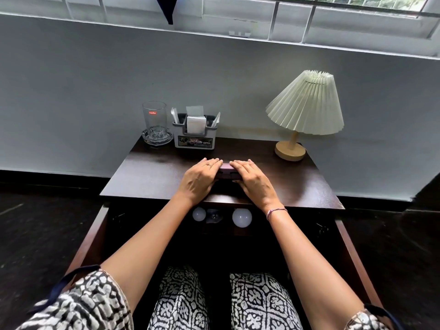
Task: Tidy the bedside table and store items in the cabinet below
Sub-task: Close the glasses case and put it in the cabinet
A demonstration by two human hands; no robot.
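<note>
A small mauve box lies at the middle of the dark wooden bedside table. My left hand covers its left end and my right hand covers its right end. The fingers of both drape over the top toward the far edge, and the thumbs are hidden. Only a strip of the box shows between the hands. Below the tabletop the cabinet stands with both doors swung open. Two white bulbs and a clear object lie inside.
At the back left, a clear glass stands in a glass ashtray, next to a grey tissue organizer. A pleated lamp on a wooden base stands at the back right. The right cabinet door flanks my knees.
</note>
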